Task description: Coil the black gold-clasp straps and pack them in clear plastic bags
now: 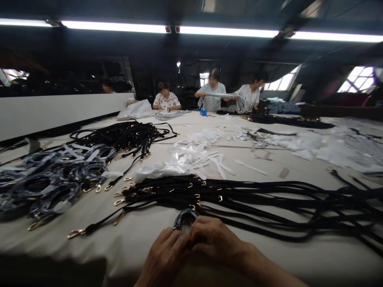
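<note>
Near the table's front edge, my left hand (167,253) and my right hand (214,239) meet with bent fingers around a coiled black strap (183,217) that looks wrapped in clear plastic. Part of the coil shows above the fingers; the rest is hidden by them. Just beyond lies a bundle of long black straps (263,211) with gold clasps, stretching off to the right. One strap end with a gold clasp (76,233) points left. Several wrapped strap coils (40,183) are piled at the left.
A heap of black straps (119,135) lies behind the coils. Clear plastic bags (182,157) and white strips (250,166) are spread over the middle of the pale table (134,251). More plastic (332,147) lies at the right. Several people are across the table; two hold a grey strip (220,95).
</note>
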`<state>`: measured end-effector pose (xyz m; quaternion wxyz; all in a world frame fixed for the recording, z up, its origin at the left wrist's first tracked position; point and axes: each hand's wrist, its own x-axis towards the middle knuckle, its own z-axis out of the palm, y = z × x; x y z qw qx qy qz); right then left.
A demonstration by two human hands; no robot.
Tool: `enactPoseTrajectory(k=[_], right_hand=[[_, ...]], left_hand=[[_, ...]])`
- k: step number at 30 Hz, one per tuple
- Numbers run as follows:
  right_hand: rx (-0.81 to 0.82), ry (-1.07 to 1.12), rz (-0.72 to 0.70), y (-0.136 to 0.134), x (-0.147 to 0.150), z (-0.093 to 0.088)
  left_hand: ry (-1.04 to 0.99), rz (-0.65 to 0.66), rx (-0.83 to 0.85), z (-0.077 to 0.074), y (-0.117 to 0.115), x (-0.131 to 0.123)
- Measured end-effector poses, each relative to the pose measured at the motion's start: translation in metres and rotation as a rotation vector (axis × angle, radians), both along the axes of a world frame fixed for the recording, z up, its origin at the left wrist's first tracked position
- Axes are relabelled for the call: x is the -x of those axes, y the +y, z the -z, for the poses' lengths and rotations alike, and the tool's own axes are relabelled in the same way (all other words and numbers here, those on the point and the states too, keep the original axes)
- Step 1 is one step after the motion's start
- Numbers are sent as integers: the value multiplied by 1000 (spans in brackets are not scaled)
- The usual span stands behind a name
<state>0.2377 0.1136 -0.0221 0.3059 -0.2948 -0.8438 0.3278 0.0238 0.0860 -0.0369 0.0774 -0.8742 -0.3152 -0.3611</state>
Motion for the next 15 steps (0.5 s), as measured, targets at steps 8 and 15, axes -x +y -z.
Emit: enactPoseTrajectory(k=[8,15], right_hand=[[253,52,97,12,7,-1],[496,-59,116,18,9,-20]], left_hand=[[314,-54,-360,7,16,31],[107,64,-202,2,35,7]])
